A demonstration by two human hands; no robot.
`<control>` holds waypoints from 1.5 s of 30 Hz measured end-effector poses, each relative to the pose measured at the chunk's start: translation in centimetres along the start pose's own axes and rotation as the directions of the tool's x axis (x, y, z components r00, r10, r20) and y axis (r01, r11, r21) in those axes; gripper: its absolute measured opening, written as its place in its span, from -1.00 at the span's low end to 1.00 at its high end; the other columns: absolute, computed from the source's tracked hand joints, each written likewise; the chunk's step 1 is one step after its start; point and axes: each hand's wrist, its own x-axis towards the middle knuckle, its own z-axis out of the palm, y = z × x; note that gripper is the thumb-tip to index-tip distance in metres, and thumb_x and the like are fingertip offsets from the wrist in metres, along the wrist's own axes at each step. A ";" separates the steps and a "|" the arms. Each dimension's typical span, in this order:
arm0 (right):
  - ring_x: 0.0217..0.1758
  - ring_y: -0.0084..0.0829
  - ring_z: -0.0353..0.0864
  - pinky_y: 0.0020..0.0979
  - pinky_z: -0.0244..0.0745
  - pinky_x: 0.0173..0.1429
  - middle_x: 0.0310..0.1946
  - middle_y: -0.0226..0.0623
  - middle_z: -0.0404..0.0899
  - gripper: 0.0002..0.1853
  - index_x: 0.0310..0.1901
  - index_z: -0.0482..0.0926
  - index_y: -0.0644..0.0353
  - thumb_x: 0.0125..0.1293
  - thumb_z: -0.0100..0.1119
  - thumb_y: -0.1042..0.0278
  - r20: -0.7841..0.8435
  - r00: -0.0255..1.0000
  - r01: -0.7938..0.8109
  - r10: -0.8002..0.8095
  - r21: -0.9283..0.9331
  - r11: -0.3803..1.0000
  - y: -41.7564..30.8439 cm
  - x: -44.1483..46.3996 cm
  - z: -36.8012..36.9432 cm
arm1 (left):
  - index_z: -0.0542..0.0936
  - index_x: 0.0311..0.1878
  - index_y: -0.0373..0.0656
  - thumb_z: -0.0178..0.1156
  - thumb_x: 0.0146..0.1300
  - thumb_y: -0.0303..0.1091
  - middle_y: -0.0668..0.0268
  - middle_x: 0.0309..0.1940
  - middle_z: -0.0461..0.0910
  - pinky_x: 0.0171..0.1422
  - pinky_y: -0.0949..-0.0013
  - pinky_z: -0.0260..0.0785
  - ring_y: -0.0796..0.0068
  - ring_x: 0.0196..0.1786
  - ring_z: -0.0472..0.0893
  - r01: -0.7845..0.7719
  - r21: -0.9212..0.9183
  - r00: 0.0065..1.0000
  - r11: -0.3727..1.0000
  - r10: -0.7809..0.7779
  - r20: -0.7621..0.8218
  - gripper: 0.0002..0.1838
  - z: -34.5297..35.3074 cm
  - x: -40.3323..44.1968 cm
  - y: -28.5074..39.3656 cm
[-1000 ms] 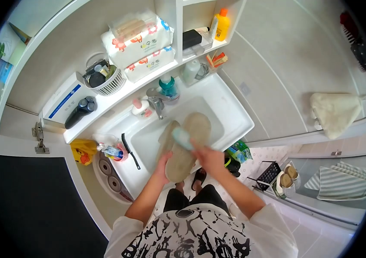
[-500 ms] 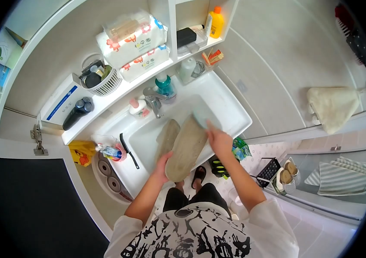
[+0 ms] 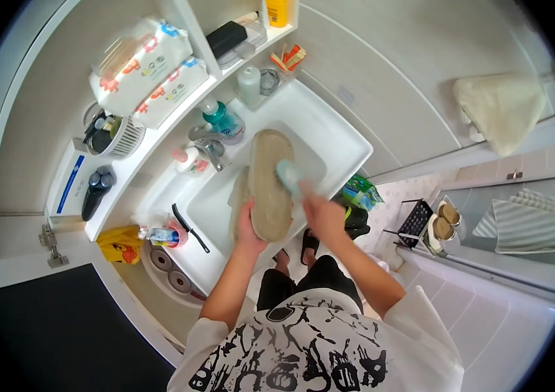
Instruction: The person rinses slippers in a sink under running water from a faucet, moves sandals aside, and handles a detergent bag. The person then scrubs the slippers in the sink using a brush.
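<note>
Over the white sink [image 3: 349, 140], my left hand [image 3: 249, 228] grips a beige slipper [image 3: 269, 189] near its lower end, sole facing up. A second beige slipper [image 3: 238, 202] lies partly hidden behind it on the left. My right hand [image 3: 322, 214] is closed round a pale blue brush [image 3: 288, 175], whose head is at the right edge of the held slipper's sole. Motion blurs the fingers of the right hand and the brush.
Behind the sink stand a faucet [image 3: 207, 145], a teal bottle [image 3: 224, 121] and a pink-topped bottle [image 3: 189, 160]. A black-handled tool [image 3: 190, 228] lies on the left rim beside a pink cup [image 3: 174, 234]. Wipes packs [image 3: 140, 68] and a shaver [image 3: 97, 191] are on the shelf.
The view has turned and shifted. The held slipper has swung more upright. The brush has moved across the sole, beyond its upper right edge half a second ago, now back at its right side.
</note>
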 end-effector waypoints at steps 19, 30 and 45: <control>-0.55 -0.20 0.62 -0.15 0.47 -0.46 -0.54 -0.30 0.59 -0.41 0.47 0.36 -0.32 0.42 0.18 0.07 0.113 0.992 0.030 -0.050 0.170 0.985 -3.3 -6.4 -1.0 | 0.35 0.47 0.00 -0.01 0.34 0.23 0.13 0.37 0.44 0.30 -0.20 0.39 -0.07 0.31 0.48 -0.027 -0.128 0.990 0.991 0.008 -0.142 -0.26 0.3 2.2 -2.2; -0.49 -0.14 0.65 -0.11 0.51 -0.40 -0.48 -0.21 0.63 -0.43 0.48 0.36 -0.30 0.45 0.15 0.04 0.109 0.993 0.004 -0.040 0.314 0.949 -3.4 -7.4 -1.6 | 0.40 0.41 -0.07 0.02 0.34 0.21 0.17 0.28 0.51 0.36 -0.12 0.35 0.04 0.27 0.51 0.008 -0.058 0.995 0.998 -0.014 -0.097 -0.28 0.1 2.5 -2.1; -0.71 -0.31 0.47 -0.21 0.35 -0.60 -0.61 -0.43 0.45 -0.44 0.42 0.44 -0.44 0.38 0.25 0.05 0.063 0.988 0.129 -0.141 0.164 0.978 -3.2 -6.4 -3.8 | 0.33 0.49 -0.03 -0.04 0.36 0.23 0.08 0.34 0.46 0.21 -0.22 0.42 -0.15 0.28 0.50 0.089 -0.126 0.996 0.988 -0.090 0.000 -0.24 -0.3 3.3 -2.8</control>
